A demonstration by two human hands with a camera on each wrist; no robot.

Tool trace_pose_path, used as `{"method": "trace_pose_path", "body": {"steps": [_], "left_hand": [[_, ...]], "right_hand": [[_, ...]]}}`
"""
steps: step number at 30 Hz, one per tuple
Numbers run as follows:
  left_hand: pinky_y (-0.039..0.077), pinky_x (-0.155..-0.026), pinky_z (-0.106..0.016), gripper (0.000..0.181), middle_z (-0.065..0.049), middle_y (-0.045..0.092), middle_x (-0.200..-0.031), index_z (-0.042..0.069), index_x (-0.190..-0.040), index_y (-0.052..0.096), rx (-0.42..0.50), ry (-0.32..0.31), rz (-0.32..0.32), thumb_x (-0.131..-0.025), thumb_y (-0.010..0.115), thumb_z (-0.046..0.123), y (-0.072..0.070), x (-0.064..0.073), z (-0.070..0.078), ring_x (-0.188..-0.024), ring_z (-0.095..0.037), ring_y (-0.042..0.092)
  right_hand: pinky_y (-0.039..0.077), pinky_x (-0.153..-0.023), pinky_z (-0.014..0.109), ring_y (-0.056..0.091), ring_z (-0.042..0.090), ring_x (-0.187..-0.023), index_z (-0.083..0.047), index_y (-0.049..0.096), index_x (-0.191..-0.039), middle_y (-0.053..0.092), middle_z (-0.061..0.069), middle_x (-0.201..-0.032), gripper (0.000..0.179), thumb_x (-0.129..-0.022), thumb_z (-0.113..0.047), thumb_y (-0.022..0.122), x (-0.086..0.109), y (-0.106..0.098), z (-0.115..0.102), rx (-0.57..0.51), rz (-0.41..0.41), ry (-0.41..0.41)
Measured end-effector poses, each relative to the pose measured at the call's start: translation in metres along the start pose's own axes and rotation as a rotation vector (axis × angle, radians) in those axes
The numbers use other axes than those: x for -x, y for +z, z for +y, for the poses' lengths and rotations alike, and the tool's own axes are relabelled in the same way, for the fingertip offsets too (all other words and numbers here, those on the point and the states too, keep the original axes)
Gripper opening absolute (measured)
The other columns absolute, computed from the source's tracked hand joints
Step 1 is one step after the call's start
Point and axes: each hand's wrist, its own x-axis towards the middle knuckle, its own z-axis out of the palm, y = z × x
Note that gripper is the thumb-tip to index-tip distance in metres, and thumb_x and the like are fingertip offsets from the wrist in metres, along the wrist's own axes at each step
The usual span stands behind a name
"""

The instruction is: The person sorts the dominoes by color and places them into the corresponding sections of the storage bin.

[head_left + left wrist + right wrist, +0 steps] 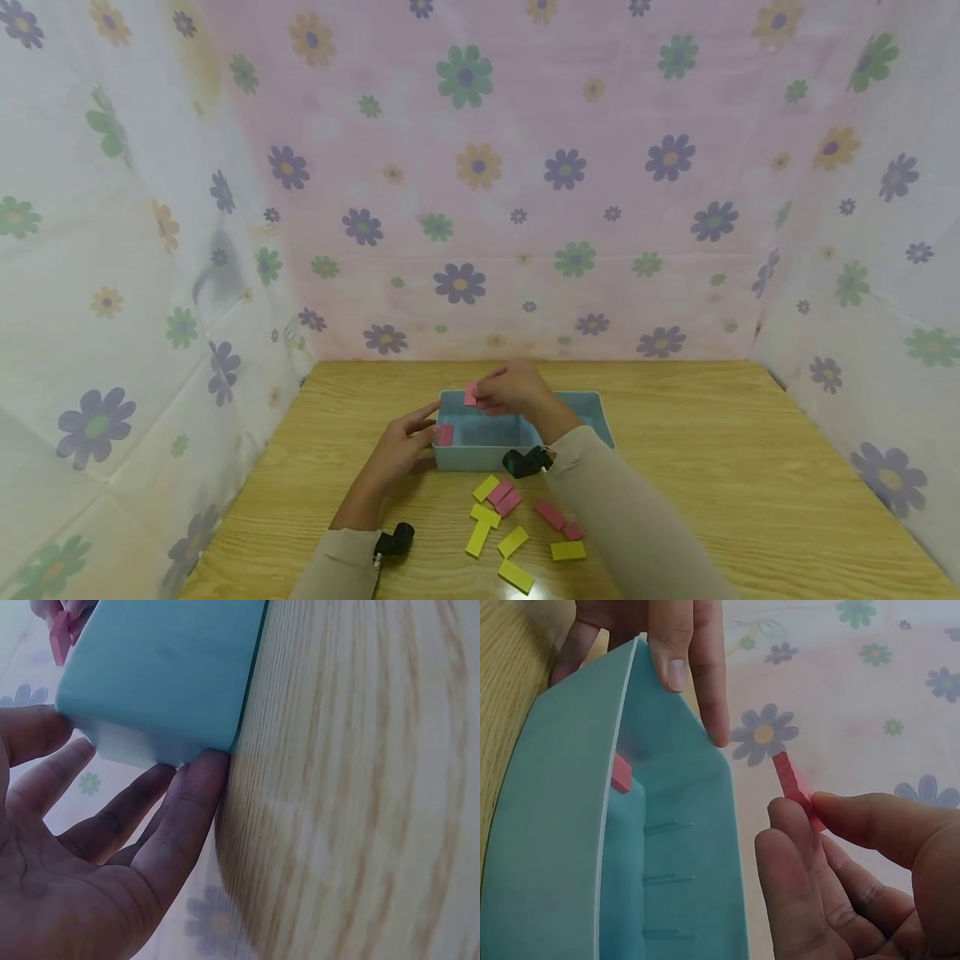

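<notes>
In the head view, a blue box (480, 458) is sitting just below the centre of the frame on a wooden table (720, 483). The left hand (397, 446) is holding the box's left end, its fingers spread and only slightly bent; the right hand (516, 390) is pinching a pink block (470, 394) near the far rim. A second pink block (446, 435) is lying inside, in the box's left end. Yellow blocks (513, 542) and loose pink blocks (550, 514) are lying scattered at lower centre.

In the left wrist view, the left fingers are pressing the outer end wall while the thumb is reaching over the rim; the pinched block is showing at upper left.

In the right wrist view, the right thumb and fingertips are gripping the block right of centre, apart from the box, and flowered cloth (840, 690) is filling the upper right
</notes>
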Motion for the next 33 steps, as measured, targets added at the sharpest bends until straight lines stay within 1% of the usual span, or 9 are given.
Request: {"method": "trace_pose_path", "body": {"steps": [3,6,9,11,16,20,27,29,33], "left_hand": [[0.060,-0.090,-0.055,0.051,-0.026,0.049,-0.151,0.022,-0.157,0.047,0.004,0.001,-0.001,-0.107,0.057,0.016,0.000,0.000,0.000,-0.125,-0.043,0.062],[0.061,-0.090,-0.054,0.051,-0.026,0.050,-0.151,0.022,-0.157,0.048,0.008,0.001,0.003,-0.107,0.057,0.016,-0.002,0.000,0.000,-0.125,-0.042,0.063],[0.061,-0.090,-0.053,0.051,-0.025,0.050,-0.150,0.024,-0.157,0.048,0.006,0.000,0.002,-0.107,0.057,0.016,-0.005,-0.001,0.000,-0.124,-0.040,0.064],[0.061,-0.090,-0.052,0.051,-0.024,0.050,-0.150,0.025,-0.157,0.048,-0.002,0.001,-0.001,-0.107,0.057,0.017,-0.006,-0.001,-0.001,-0.124,-0.039,0.064],[0.061,-0.091,-0.052,0.051,-0.024,0.050,-0.151,0.025,-0.157,0.047,-0.016,0.000,-0.014,-0.108,0.055,0.018,-0.004,-0.002,-0.003,-0.123,-0.037,0.064],[0.061,-0.091,-0.052,0.051,-0.024,0.049,-0.152,0.026,-0.158,0.046,-0.008,-0.009,-0.020,-0.108,0.054,0.018,-0.001,-0.003,-0.002,-0.123,-0.036,0.065],[0.062,-0.090,-0.051,0.052,-0.026,0.048,-0.153,0.024,-0.158,0.046,0.000,0.006,-0.029,-0.107,0.055,0.017,0.002,-0.007,-0.002,-0.124,-0.040,0.064],[0.062,-0.090,-0.051,0.052,-0.026,0.047,-0.153,0.024,-0.158,0.046,-0.002,0.003,-0.028,-0.107,0.056,0.017,0.002,-0.005,-0.002,-0.124,-0.040,0.064],[0.062,-0.089,-0.051,0.050,-0.024,0.049,-0.152,0.025,-0.156,0.049,-0.004,-0.017,0.003,-0.107,0.056,0.016,0.001,-0.003,-0.003,-0.123,-0.039,0.064]], "right_hand": [[0.062,-0.088,0.049,0.077,0.035,-0.096,0.002,0.079,-0.107,0.079,0.014,-0.091,0.020,-0.091,-0.011,0.079,-0.003,0.005,-0.001,0.007,0.018,0.006],[0.062,-0.086,0.049,0.078,0.033,-0.089,0.002,0.079,-0.104,0.079,0.014,-0.088,0.018,-0.090,-0.010,0.079,-0.006,0.011,-0.002,0.018,0.026,0.005],[0.063,-0.085,0.049,0.079,0.027,-0.081,0.002,0.080,-0.102,0.079,0.014,-0.086,0.017,-0.089,-0.009,0.079,-0.007,0.016,-0.001,0.024,0.033,0.007],[0.063,-0.085,0.049,0.079,0.027,-0.080,0.002,0.080,-0.100,0.079,0.015,-0.087,0.015,-0.089,-0.008,0.079,-0.007,0.018,0.001,0.018,0.035,0.020],[0.064,-0.082,0.046,0.079,0.029,-0.081,0.004,0.079,-0.099,0.079,0.016,-0.088,0.014,-0.088,-0.006,0.079,-0.007,0.021,0.009,0.025,0.055,0.053],[0.065,-0.079,0.045,0.079,0.030,-0.083,0.003,0.079,-0.095,0.079,0.014,-0.087,0.012,-0.090,-0.008,0.078,-0.006,0.021,0.014,0.054,0.058,0.058],[0.065,-0.079,0.047,0.078,0.033,-0.082,0.003,0.080,-0.089,0.078,0.015,-0.084,0.010,-0.087,-0.007,0.080,-0.007,0.020,0.017,0.069,0.072,0.058],[0.065,-0.078,0.047,0.078,0.032,-0.081,0.003,0.080,-0.088,0.078,0.016,-0.085,0.010,-0.087,-0.006,0.080,-0.007,0.021,0.018,0.066,0.072,0.062],[0.065,-0.078,0.046,0.078,0.033,-0.083,0.004,0.080,-0.089,0.079,0.017,-0.086,0.010,-0.087,-0.006,0.079,-0.007,0.025,0.020,0.067,0.056,0.060]]}}
